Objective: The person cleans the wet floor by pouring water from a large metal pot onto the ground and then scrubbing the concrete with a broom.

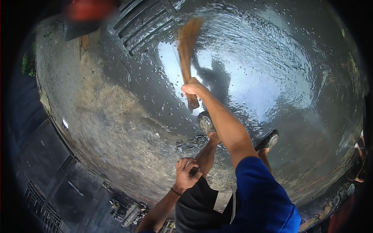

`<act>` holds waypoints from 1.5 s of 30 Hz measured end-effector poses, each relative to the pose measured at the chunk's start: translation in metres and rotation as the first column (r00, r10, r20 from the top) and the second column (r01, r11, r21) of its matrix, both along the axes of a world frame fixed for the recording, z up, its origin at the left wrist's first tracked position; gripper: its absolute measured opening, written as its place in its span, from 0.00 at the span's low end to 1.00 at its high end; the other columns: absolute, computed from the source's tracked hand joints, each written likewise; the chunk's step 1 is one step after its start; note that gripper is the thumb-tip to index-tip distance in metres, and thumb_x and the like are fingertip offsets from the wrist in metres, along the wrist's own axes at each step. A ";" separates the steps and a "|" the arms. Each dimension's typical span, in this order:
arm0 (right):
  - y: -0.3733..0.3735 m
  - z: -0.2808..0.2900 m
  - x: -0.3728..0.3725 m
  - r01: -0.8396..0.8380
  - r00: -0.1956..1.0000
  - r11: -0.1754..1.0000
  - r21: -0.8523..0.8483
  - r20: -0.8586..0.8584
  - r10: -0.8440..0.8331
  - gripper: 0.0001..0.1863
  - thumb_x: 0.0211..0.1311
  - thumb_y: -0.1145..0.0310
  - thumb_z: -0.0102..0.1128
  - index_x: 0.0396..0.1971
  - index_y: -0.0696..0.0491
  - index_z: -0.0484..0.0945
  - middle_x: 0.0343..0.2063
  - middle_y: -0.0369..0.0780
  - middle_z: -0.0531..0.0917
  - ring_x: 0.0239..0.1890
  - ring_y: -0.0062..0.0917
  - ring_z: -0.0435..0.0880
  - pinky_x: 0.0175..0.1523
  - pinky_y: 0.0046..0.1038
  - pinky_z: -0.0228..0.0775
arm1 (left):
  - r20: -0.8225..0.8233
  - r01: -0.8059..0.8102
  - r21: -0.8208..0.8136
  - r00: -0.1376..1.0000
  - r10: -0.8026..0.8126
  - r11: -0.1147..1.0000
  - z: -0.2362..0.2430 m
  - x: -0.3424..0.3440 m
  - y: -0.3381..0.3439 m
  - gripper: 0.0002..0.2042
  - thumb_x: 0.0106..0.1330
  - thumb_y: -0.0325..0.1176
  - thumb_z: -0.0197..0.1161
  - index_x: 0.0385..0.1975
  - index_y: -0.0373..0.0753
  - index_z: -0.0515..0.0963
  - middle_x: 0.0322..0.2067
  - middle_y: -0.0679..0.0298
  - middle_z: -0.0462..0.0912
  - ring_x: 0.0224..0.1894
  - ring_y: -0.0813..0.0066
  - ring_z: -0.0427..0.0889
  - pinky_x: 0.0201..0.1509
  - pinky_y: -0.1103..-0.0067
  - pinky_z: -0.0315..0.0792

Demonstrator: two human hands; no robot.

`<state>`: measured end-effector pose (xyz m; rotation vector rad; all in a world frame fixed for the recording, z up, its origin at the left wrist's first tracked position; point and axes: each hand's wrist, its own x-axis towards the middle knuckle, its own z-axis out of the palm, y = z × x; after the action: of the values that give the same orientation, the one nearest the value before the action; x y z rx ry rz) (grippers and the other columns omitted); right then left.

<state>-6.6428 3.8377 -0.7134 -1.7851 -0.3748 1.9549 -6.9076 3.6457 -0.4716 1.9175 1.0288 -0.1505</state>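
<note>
The right hand (195, 88), at the middle of the frame, had its fingers clamped around the handle of a straw broom (186, 46), which stretched toward the top of the frame over the wet floor (264, 85). The left hand (186, 179), lower down near the black shorts (192, 206), had curled fingers; whether they pinched anything was hard to tell. A slatted rack (145, 25) lay at upper left, partly blurred.

Broom bristles (190, 33) blurred, red shape (88, 10) at the top edge indistinct and cut off
</note>
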 end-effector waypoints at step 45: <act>-0.073 0.068 0.114 0.090 0.969 0.988 0.122 -0.239 -0.059 0.06 0.57 0.75 0.68 0.28 0.59 0.78 0.23 0.39 0.82 0.22 0.24 0.82 0.28 0.30 0.79 | -0.008 0.026 0.001 1.000 -0.026 1.000 0.000 0.036 -0.053 0.10 0.55 0.35 0.77 0.31 0.45 0.81 0.43 0.65 0.82 0.50 0.60 0.78 0.55 0.63 0.66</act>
<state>-6.5289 3.7649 -0.6459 -1.4460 -0.3429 2.0104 -6.8719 3.5928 -0.4721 1.9330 1.0093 -0.1726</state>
